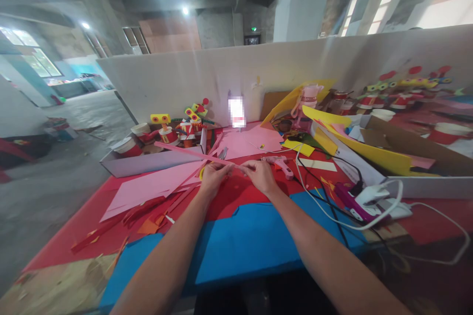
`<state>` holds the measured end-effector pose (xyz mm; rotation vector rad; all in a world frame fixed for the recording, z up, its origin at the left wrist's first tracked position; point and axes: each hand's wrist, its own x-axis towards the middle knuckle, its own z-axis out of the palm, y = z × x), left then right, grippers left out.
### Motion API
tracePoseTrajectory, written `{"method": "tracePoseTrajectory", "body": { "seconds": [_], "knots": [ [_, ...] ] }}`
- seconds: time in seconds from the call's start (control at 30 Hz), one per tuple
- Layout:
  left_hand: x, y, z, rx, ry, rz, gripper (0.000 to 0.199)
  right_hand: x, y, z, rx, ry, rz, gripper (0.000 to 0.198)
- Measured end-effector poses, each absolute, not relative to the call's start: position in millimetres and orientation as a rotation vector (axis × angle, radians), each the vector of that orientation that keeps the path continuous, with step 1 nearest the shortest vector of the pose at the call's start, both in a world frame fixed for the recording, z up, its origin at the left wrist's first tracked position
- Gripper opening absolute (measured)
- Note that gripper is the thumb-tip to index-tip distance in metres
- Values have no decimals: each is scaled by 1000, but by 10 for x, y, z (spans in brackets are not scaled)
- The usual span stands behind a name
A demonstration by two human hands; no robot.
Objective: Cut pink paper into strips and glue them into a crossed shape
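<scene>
A long pink paper strip (185,151) stretches up and left from my fingers. My left hand (214,177) pinches it near its right end. The fingertips of my right hand (258,174) are closed at that same end, close to the left fingertips. Just behind the left hand are the grey blades of scissors (222,153), with a yellow handle partly hidden by the hand. To the right of my right hand lies a pink glue gun (281,165). Pink paper sheets (148,187) lie left of the hands, over the red table covering.
Blue sheet (244,246) covers the table's front. A power strip (354,202) with tangled cables stands at right, beside a box (428,184) of yellow foam and card. Paper-cup figures (168,133) stand at back left. A lit phone (237,112) leans against the partition (185,74).
</scene>
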<state>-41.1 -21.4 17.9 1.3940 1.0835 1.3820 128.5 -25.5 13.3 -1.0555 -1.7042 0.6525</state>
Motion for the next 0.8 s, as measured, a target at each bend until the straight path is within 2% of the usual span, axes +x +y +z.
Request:
{"method": "tracePoseTrajectory", "body": {
  "seconds": [0.3, 0.57, 0.8],
  "knots": [
    [-393, -229, 194, 1409, 1137, 1387, 26, 1259, -243, 98, -1071, -1698, 677, 12],
    [-443, -191, 188, 1380, 1092, 1443, 26, 1297, -261, 129, -1088, -1701, 626, 16],
    [-429, -196, 202, 1376, 1084, 1439, 27, 1290, -282, 174, -1122, -1687, 703, 14]
  ]
}}
